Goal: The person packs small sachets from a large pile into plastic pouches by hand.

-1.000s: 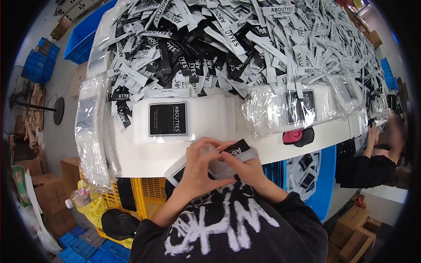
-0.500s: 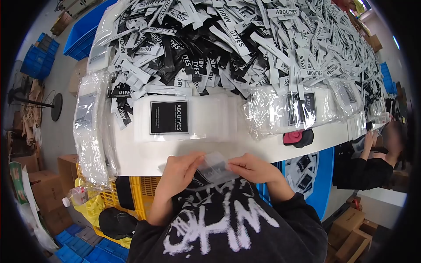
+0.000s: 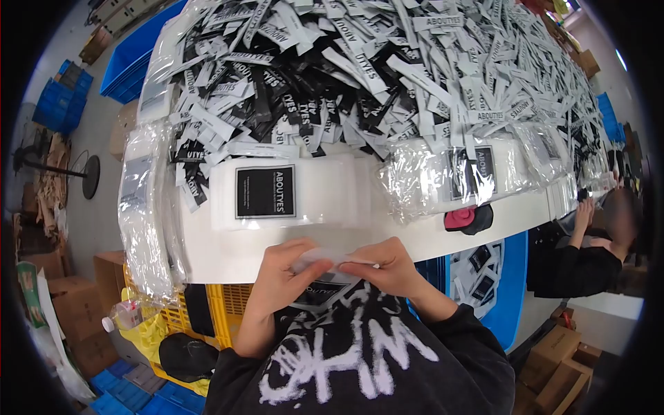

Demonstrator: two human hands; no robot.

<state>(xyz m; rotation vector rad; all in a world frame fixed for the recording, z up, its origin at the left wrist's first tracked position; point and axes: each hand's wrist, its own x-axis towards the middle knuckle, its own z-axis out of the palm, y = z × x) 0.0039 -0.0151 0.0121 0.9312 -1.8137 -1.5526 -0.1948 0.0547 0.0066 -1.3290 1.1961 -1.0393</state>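
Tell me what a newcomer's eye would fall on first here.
Most likely the big heap of black and white ABOUTYES packets, spread over the far side of the table. Next, the stack of frosted pouches just in front of it. At the near edge, the left hand and right hand hold a labelled pouch.

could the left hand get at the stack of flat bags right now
Probably yes, after letting go: the left hand pinches a translucent bag, but nothing seems to block its way to the stack of flat bags ahead on the white tabletop.
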